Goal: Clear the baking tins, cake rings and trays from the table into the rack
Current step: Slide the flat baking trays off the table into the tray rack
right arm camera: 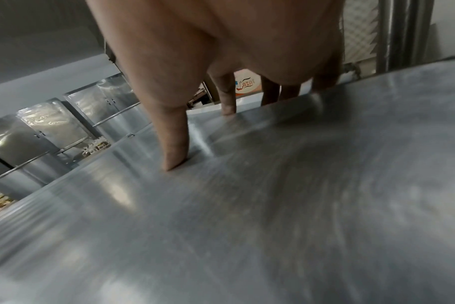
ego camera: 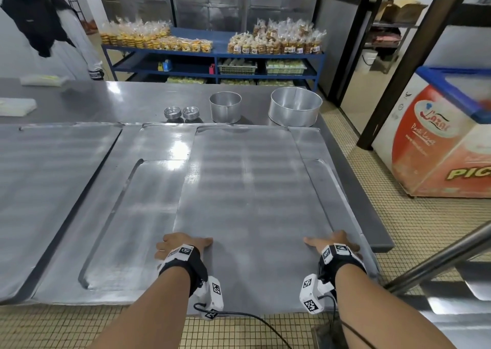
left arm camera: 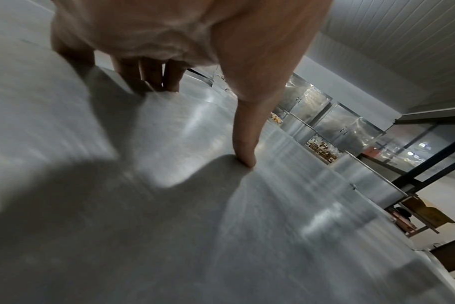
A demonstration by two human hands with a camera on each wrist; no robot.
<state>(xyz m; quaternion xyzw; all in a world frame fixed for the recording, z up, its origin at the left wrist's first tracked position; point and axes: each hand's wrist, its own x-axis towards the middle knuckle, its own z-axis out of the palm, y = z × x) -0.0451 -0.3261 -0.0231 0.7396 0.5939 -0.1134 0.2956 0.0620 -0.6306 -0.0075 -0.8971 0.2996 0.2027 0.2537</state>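
A large flat metal tray (ego camera: 244,189) lies on top of other overlapping trays (ego camera: 148,189) on the steel table (ego camera: 119,99). My left hand (ego camera: 183,245) grips its left side near the front, thumb (left arm camera: 244,144) pressed on top and fingers (left arm camera: 153,78) curled over the edge. My right hand (ego camera: 332,242) grips the right side the same way, with its thumb (right arm camera: 174,148) on top and fingers (right arm camera: 229,98) down over the rim. Behind the trays stand a small cake ring (ego camera: 225,107), a bigger cake ring (ego camera: 295,107) and two stacks of small tins (ego camera: 181,112).
Another big tray (ego camera: 47,176) lies to the left. A slanted steel rack bar (ego camera: 438,258) and metal surfaces sit at the lower right. A chest freezer (ego camera: 438,141) stands right of the table, and a blue shelf (ego camera: 215,53) with bagged goods at the back.
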